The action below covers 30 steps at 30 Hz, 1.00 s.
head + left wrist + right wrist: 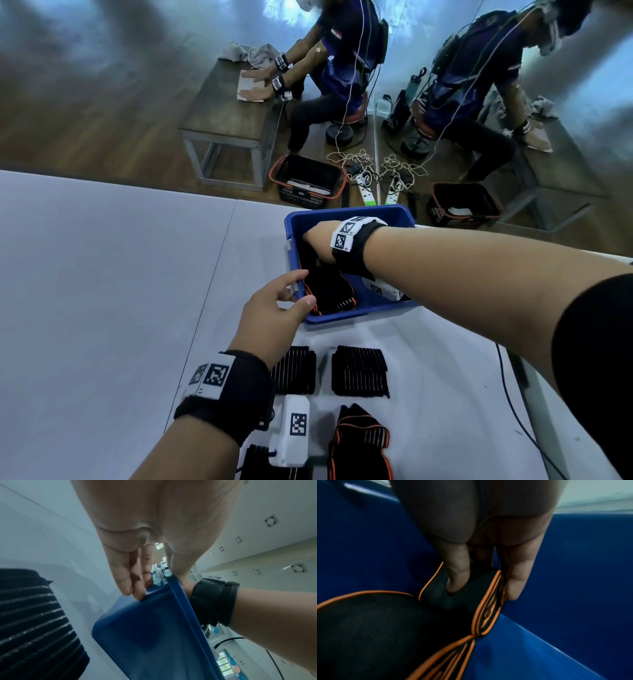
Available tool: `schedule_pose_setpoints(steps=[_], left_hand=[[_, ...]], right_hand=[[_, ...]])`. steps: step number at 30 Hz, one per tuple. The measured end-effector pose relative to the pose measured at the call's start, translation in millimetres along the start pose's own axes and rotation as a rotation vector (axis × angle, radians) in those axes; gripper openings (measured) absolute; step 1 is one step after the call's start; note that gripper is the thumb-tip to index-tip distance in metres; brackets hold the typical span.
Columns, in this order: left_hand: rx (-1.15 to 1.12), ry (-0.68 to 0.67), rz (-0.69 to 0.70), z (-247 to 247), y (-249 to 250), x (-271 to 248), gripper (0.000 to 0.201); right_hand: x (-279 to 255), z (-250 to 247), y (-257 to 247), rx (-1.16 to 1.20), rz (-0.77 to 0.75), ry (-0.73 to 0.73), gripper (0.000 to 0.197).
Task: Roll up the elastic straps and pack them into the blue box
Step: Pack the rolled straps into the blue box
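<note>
The blue box [343, 213] stands on the white table, right of centre. My right hand [317, 244] reaches into it and pinches a rolled black strap with orange edging [465, 601] between thumb and fingers [516, 577], low against the inner wall [573, 574]. A second orange-edged roll [376, 628] lies beside it in the box [330, 291]. My left hand [299, 289] grips the box's near left rim, with the fingers [135, 586] outside the wall [145, 635] and the thumb over the edge. Flat black striped straps [294, 371] [359, 371] and an orange-edged strap [358, 442] lie on the table in front of the box.
A dark cable [513, 404] runs along the table's right side. The table's far edge lies just behind the box. Beyond it on the floor are a black basket [308, 181], power strips, and a seated person at a wooden bench [233, 113], doubled in a mirror.
</note>
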State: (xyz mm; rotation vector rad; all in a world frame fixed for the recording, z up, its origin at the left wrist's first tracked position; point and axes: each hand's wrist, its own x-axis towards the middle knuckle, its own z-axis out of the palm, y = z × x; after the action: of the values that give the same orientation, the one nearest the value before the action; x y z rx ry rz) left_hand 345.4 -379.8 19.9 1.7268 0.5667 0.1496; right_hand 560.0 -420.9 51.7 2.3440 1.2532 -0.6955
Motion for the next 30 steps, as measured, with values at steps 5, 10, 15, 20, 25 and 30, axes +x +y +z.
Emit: schedule_pose_setpoints(steps=[5, 10, 15, 20, 25, 30], left_hand=[[0.001, 0.004, 0.013, 0.8, -0.3, 0.5, 0.036], [-0.007, 0.006, 0.013, 0.9, -1.2, 0.1, 0.035], [-0.009, 0.005, 0.018, 0.7, -2.4, 0.3, 0.036], [-0.003, 0.002, 0.017, 1.5, -3.7, 1.6, 0.036], [0.002, 0.002, 0.016, 1.7, -3.2, 1.3, 0.036], [0.034, -0.005, 0.019, 1.7, -2.1, 2.5, 0.036]], right_hand=[[2.5, 4.3, -8.9, 0.002, -0.014, -0.028, 0.030], [-1.1, 0.8, -2.9, 0.054, -0.039, 0.058, 0.047], [-16.6, -14.0, 13.6, 0.040, 0.043, 0.135, 0.027], [-24.0, -7.3, 17.3, -0.065, 0.069, -0.131, 0.024], [-26.3, 8.4, 7.3, -0.014, -0.088, -0.329, 0.013], [-26.2, 6.5, 6.1, 0.274, -0.021, -0.386, 0.015]])
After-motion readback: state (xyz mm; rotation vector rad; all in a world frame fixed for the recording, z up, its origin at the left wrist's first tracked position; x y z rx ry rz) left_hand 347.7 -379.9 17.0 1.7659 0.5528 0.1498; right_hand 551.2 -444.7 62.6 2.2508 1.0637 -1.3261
